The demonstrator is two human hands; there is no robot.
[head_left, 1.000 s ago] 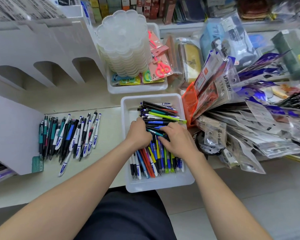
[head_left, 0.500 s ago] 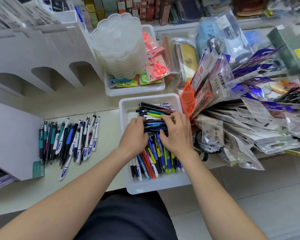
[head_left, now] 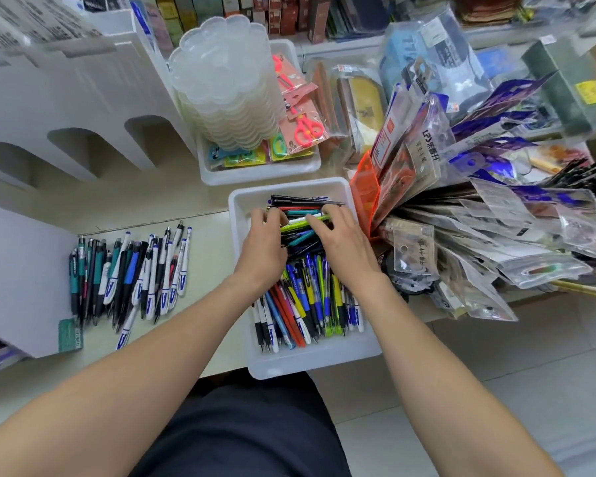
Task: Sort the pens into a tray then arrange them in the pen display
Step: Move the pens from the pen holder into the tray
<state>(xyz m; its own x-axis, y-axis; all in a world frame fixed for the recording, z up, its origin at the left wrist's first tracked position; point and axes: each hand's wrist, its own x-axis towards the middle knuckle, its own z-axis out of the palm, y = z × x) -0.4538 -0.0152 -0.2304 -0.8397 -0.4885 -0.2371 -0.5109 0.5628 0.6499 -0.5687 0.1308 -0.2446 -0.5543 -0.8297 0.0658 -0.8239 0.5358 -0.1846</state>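
- Where are the pens?
- Lots lie in the white tray [head_left: 241, 215]. The near pens [head_left: 307, 304] point at the person. The far ones make a sideways pile [head_left: 303, 202].
- What do the hands do?
- The left hand [head_left: 264, 246] curls its fingers round the sideways pile. The right hand [head_left: 344, 242] bends its fingers over it too, tips on a green pen [head_left: 298, 226].
- Any more?
- Yes, a loose bunch [head_left: 128, 270] lies on the table [head_left: 214, 246], left of the tray.
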